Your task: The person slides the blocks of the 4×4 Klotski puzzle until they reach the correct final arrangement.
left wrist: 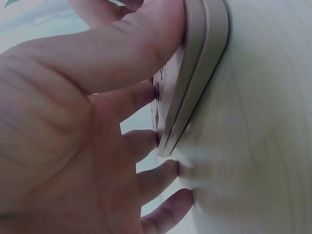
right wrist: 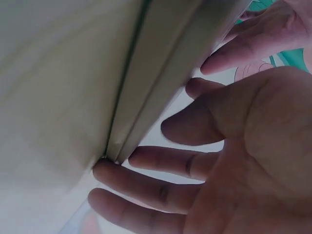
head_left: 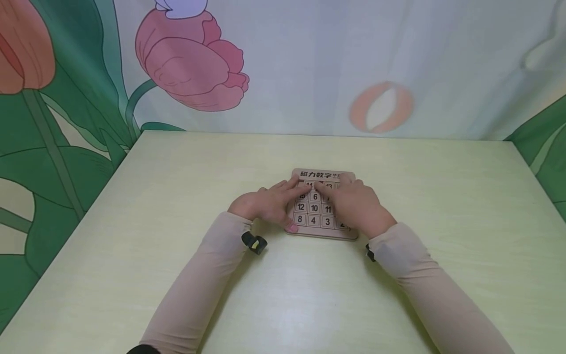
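Observation:
A wooden sliding number puzzle lies flat on the table, with a printed heading along its far edge. Numbered tiles fill rows in its frame, some hidden under the fingers. My left hand spans the puzzle's left side, thumb on the near left corner and index fingertip on a top-row tile. In the left wrist view, two of its fingertips rest on the table beyond the corner. My right hand lies over the right side, index fingertip touching the top row. Its other fingers reach the far right corner.
The pale table spreads around the puzzle on all sides. Behind it hangs a curtain printed with large flowers and leaves. A dark strap sits at the left wrist, over a long sleeve.

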Available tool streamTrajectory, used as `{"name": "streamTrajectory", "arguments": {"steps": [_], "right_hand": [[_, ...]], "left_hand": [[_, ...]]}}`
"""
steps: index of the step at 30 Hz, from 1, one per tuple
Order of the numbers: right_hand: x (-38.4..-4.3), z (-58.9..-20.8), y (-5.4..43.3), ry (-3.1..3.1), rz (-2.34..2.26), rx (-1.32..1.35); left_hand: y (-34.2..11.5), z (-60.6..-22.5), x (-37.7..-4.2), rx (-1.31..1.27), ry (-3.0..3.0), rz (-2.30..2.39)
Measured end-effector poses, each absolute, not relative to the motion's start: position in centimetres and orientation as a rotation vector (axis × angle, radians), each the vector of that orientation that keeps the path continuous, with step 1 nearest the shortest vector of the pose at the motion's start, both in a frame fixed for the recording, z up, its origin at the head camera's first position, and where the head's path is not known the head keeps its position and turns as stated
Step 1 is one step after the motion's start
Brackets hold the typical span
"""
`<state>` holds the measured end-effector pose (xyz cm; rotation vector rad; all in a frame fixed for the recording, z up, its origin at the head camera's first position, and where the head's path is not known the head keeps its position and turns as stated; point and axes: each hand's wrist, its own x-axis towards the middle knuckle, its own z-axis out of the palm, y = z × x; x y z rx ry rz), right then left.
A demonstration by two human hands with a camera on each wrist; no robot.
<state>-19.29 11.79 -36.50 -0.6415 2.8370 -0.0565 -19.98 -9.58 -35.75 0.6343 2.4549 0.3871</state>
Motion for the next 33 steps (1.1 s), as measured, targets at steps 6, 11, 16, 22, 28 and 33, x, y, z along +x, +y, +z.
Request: {"name": "streamTrajectory", "arguments": {"steps": [6,11,16,22,28,33], "right_hand": [[-19.07,-36.45,11.49,2.845,0.026,-0.652],[-19.00,-36.19,11.72,2.815,-0.067,-0.640],[-19.06,-35.99,12.09,2.802,-0.156,-0.648],[-19.09,-35.97,12.12,2.813,-0.148,-0.662],[-19.15,-35.94,12.09,2.820,-0.146,-0.666],[-19.13,-35.82,12.16,2.822,-0.133,-0.660]], "left_hand": [[-9.50,-35.70,-20.01,0.644,2.455,0.381],[-9.46,-35.77,-20.00,0.628,2.460,0.402],[-9.45,-35.88,-20.00,0.621,2.464,0.425],[-9.48,-35.79,-19.94,0.628,2.494,0.482],[-9.60,-35.79,-20.06,0.623,2.497,0.526],[-9.79,-35.73,-20.20,0.613,2.466,0.572]]}}
